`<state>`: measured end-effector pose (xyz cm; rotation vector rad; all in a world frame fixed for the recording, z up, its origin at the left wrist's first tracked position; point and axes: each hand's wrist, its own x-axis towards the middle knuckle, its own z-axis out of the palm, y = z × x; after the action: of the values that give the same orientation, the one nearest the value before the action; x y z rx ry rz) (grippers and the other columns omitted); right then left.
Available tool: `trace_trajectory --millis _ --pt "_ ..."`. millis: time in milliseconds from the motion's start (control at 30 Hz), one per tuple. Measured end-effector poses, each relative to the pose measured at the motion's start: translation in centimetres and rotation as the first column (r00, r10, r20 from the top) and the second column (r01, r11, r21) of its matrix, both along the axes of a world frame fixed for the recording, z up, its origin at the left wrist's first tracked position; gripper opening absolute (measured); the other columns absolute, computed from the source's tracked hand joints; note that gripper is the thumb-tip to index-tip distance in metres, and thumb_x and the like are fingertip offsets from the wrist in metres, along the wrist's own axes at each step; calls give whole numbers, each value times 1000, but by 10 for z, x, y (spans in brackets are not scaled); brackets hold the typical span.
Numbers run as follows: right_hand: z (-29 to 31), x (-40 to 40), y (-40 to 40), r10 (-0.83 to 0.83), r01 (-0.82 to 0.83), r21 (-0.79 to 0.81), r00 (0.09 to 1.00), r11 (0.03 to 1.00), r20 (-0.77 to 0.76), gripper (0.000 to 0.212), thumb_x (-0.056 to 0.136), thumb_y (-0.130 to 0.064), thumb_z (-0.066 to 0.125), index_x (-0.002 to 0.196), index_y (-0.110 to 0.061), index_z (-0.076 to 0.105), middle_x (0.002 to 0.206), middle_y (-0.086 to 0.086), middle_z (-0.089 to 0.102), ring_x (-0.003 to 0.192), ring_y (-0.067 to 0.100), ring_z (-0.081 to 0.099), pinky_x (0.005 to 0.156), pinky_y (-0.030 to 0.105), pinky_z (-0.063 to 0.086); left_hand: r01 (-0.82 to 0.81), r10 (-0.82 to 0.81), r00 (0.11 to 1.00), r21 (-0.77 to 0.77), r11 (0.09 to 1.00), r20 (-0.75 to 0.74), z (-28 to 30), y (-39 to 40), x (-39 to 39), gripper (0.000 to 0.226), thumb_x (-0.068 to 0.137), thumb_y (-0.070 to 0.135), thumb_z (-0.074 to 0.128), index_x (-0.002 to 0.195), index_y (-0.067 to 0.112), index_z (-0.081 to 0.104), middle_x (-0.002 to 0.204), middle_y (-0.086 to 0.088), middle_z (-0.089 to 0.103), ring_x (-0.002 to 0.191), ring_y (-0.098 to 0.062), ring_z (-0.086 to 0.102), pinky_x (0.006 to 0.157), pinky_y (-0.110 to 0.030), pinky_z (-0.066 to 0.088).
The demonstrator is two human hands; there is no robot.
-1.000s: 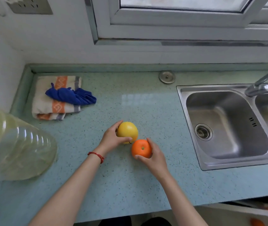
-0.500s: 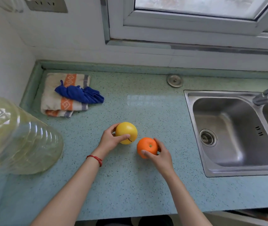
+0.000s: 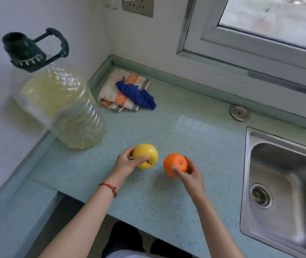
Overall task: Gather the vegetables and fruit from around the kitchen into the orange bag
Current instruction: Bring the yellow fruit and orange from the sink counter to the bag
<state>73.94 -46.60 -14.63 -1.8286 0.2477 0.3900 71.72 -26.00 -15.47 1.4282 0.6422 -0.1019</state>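
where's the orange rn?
Head view, centre: the orange is gripped in the right hand over the countertop, just right of the yellow apple and left of the sink.

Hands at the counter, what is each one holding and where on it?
The left hand grips the yellow apple round its left side, thumb near the stem. The right hand grips the orange from its right and underside.

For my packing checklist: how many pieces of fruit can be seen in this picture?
2. The yellow apple is held in the left hand, and the orange in the right hand, both over the countertop. Other fruit may lie outside the view.
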Motion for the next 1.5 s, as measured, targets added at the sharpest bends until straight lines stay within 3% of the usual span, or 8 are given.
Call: trace_trajectory --millis 100,233,400,700,833,1067,1233,1500 --pt "2 -2 -2 140 -140 25 990 990 5 61 72 -19 76 127 -17 50 121 2 55 105 18 55 88 33 45 -145 145 989 -40 989 15 6 -4 -30 78 37 42 78 109 20 56 117 -9 57 106 -23 56 76 -34 51" --pt "7 -9 2 311 -311 35 950 950 23 59 72 -20 76 125 -16 51 118 2 57 102 17 56 86 32 44 -325 327 944 -59 944 40 12 -8 -72 62 60 22 82 115 15 54 122 -11 55 105 -23 56 70 -28 55" --pt "9 -28 26 472 -472 51 881 880 18 56 73 -16 75 124 -12 53 118 8 59 101 20 58 82 31 45 -511 520 852 -116 852 63 21 -5 -135 72 38 42 78 104 24 56 109 0 60 98 -17 60 74 -32 55" --pt "22 -95 101 748 -750 57 661 659 60 57 77 -15 72 129 -11 48 117 6 56 104 19 54 85 31 44 -772 788 609 -161 614 85 27 17 -258 84 39 37 81 115 12 53 106 -3 60 94 -15 60 64 -23 58" --pt "25 -142 145 830 -832 62 554 551 62 57 75 -17 73 127 -13 50 117 5 58 103 17 55 86 30 44 -857 874 481 -170 486 76 24 29 -323 88 36 41 79 115 11 53 116 -10 58 102 -23 59 75 -32 57" --pt "34 -240 211 957 -958 66 282 278 67 71 64 -33 76 128 -17 49 116 0 57 107 17 55 93 34 45 -957 968 225 -160 241 109 31 34 -442 80 38 41 76 110 15 56 106 -5 62 92 -15 62 68 -24 57" --pt "37 -311 246 996 -997 59 48 44 77 65 72 -27 76 129 -17 47 119 1 56 108 19 55 94 37 46 -988 994 10 -155 27 113 36 13 -507 65 38 41 75 97 21 58 99 -1 63 87 -13 62 59 -18 55" --pt "41 -419 280 912 -915 39 -395 -401 105 56 76 -17 72 127 -12 49 113 1 56 103 17 53 81 26 40 -899 897 -430 -131 -417 98 38 -49 -580 55 53 32 78 104 21 60 107 -6 63 94 -18 63 73 -27 56"
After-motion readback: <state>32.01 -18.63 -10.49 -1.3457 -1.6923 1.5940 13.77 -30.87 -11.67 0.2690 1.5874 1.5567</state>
